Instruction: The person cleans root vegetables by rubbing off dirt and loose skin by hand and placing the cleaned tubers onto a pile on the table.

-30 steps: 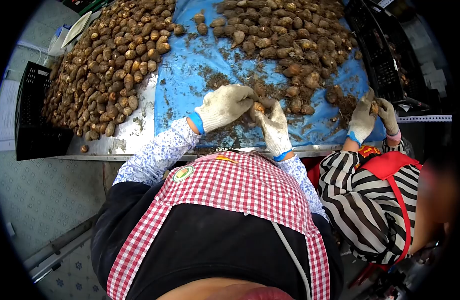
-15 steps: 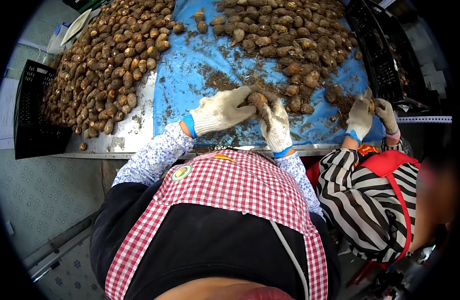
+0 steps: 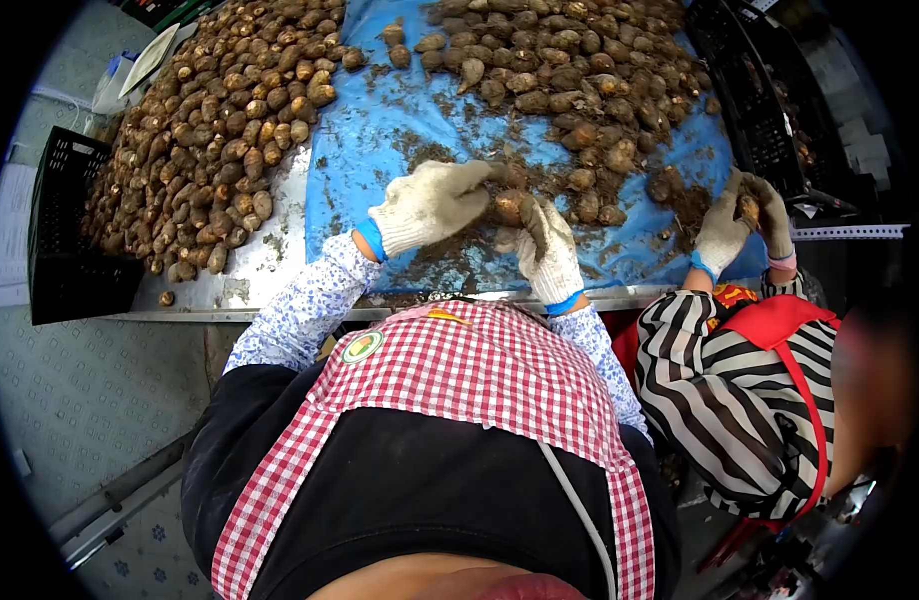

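Note:
A brown round tuber (image 3: 509,207) sits between my two gloved hands, above the near part of the blue sheet (image 3: 380,170). My right hand (image 3: 551,250), in a soiled white glove with a blue cuff, has its fingers closed around the tuber's right side. My left hand (image 3: 435,205), gloved alike, is at the tuber's left, its fingers stretched toward the top of it and its thumb apart below them. Dark root scraps (image 3: 430,155) lie on the sheet beyond my hands.
A big heap of cleaner tubers (image 3: 210,140) is at the left, beside a black crate (image 3: 65,285). Rootier tubers (image 3: 570,60) are piled at the back right. Another person (image 3: 730,400) at the right holds something small in gloved hands (image 3: 725,235). Black crates (image 3: 760,110) stand behind.
My left hand has drawn left and its fingers have moved over the tuber's top. More of the tuber shows between my hands. The other person's hands have shifted slightly.

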Action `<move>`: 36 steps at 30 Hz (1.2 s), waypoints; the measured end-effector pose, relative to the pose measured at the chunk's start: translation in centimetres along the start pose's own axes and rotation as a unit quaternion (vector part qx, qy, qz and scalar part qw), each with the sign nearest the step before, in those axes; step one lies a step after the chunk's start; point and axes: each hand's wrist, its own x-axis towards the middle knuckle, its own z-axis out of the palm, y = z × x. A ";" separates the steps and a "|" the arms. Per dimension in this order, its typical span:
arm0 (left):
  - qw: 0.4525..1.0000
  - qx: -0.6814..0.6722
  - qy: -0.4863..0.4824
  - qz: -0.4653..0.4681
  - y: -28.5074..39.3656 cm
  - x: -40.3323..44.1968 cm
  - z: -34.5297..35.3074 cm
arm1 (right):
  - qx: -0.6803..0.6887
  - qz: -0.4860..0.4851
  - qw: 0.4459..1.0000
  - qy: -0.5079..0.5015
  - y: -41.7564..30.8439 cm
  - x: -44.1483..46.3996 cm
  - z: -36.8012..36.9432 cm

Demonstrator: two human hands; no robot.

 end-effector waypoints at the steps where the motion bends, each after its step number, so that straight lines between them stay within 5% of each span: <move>1: 1.000 0.019 -0.020 -0.004 0.8 -0.4 -0.2 | -0.165 -0.054 0.985 -0.007 1.3 0.4 -1.0; 2: 0.998 0.037 -0.040 -0.006 1.5 -0.6 -0.5 | -0.326 -0.108 0.939 -0.014 3.6 1.0 -2.9; 5: 0.991 0.086 -0.097 -0.041 3.2 -0.3 -1.5 | -0.459 -0.193 0.867 -0.022 3.3 1.3 -2.9; 8: 0.997 -0.066 -0.045 -0.020 0.1 0.4 0.0 | -0.252 -0.101 0.962 -0.030 -0.9 0.3 0.5; 10: 0.989 -0.131 -0.059 -0.020 -1.3 1.0 0.0 | -0.175 -0.048 0.983 -0.038 -1.2 0.1 0.7; 13: 0.980 -0.168 -0.109 -0.014 -0.4 1.2 0.5 | 0.178 0.100 0.979 0.000 -0.3 0.7 0.2; 14: 0.976 -0.179 -0.123 -0.013 -0.2 1.2 0.6 | 0.041 0.010 0.998 0.043 -0.5 0.4 1.2; 17: 0.988 -0.098 -0.121 -0.003 0.5 0.5 0.9 | 0.093 0.080 0.992 0.027 0.0 0.5 1.3; 19: 0.974 -0.193 -0.115 -0.028 0.1 0.3 1.1 | -0.024 0.040 0.999 0.020 0.2 0.5 1.3; 20: 0.953 -0.278 -0.114 -0.046 -0.3 0.2 1.3 | -0.158 -0.024 0.987 0.018 0.0 0.4 1.2; 23: 0.890 -0.439 -0.100 -0.073 -1.8 0.0 1.9 | -0.304 0.010 0.952 0.025 -1.6 0.6 1.4; 25: 0.894 -0.438 -0.075 -0.058 -2.5 -0.1 2.2 | -0.470 -0.156 0.868 0.043 -1.6 0.8 2.2; 26: 0.919 -0.381 -0.080 -0.066 -1.6 -0.3 1.6 | -0.416 -0.051 0.908 0.015 -3.5 0.5 3.2; 28: 0.957 -0.264 -0.089 -0.079 1.3 -0.7 -0.1 | -0.452 -0.093 0.887 -0.023 -2.4 0.9 2.0; 34: 0.880 -0.451 -0.139 -0.064 1.4 -0.9 -0.7 | -0.484 -0.154 0.860 -0.042 -2.4 1.0 2.0; 36: 0.932 -0.335 -0.124 -0.053 1.9 -0.7 -1.0 | -0.504 -0.166 0.847 -0.037 -2.3 0.9 2.1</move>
